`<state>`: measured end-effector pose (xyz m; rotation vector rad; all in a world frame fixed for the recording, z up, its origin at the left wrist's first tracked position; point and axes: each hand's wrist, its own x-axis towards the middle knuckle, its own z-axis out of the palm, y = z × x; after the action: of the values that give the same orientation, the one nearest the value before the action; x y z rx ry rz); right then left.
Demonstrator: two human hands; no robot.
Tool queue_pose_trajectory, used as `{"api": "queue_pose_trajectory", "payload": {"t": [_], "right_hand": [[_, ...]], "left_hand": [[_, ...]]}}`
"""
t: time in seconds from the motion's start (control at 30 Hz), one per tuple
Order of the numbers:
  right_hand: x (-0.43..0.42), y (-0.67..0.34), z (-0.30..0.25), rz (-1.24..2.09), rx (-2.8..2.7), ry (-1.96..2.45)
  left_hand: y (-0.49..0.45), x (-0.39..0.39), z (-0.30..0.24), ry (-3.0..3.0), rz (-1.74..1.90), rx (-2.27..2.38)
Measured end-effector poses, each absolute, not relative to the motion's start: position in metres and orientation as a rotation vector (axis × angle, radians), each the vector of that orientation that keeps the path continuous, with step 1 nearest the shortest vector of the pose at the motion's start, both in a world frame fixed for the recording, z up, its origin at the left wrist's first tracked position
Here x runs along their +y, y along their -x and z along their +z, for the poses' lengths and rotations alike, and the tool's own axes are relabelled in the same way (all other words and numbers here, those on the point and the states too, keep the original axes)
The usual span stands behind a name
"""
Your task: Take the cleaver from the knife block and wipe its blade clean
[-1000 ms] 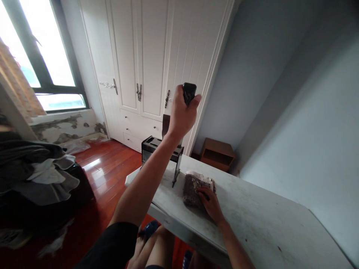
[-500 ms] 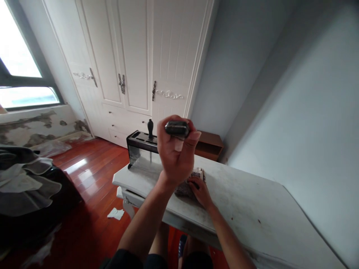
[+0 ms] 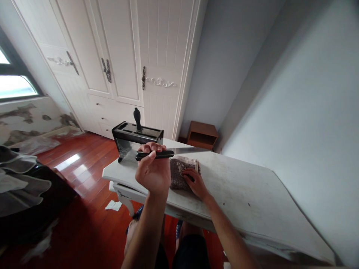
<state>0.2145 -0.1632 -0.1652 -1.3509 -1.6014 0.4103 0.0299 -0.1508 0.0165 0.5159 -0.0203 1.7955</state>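
My left hand (image 3: 153,170) is closed round the black handle of a knife (image 3: 174,152), held level above the table with its long blade pointing right. My right hand (image 3: 195,182) rests with fingers down on a dark speckled block (image 3: 177,175) that has a pale wrapped end; whether it grips the block I cannot tell. The knife blade hangs just above and behind that block. A black knife block (image 3: 131,139) stands at the table's far left end, with one black handle (image 3: 137,118) sticking up from it.
The pale worn table (image 3: 252,203) runs to the right along a grey wall. White wardrobe doors (image 3: 126,56) stand behind, with a small wooden nightstand (image 3: 202,135) in the corner. Piled clothes (image 3: 19,183) lie at the left; a scrap of paper (image 3: 113,205) is on the red wood floor.
My left hand has come down from head height with the knife and turned it level over the block. The view has swung right and down. My right hand stays on the block.
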Motion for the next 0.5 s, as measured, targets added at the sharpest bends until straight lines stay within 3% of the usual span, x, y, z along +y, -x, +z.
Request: {"api": "queue_pose_trajectory", "payload": {"t": [0.5], "right_hand": [[-0.212,-0.231,-0.156,0.501,-1.610,1.442]], "left_hand": [[-0.049,-0.128,-0.057,-0.186,1.534,-0.026]]}}
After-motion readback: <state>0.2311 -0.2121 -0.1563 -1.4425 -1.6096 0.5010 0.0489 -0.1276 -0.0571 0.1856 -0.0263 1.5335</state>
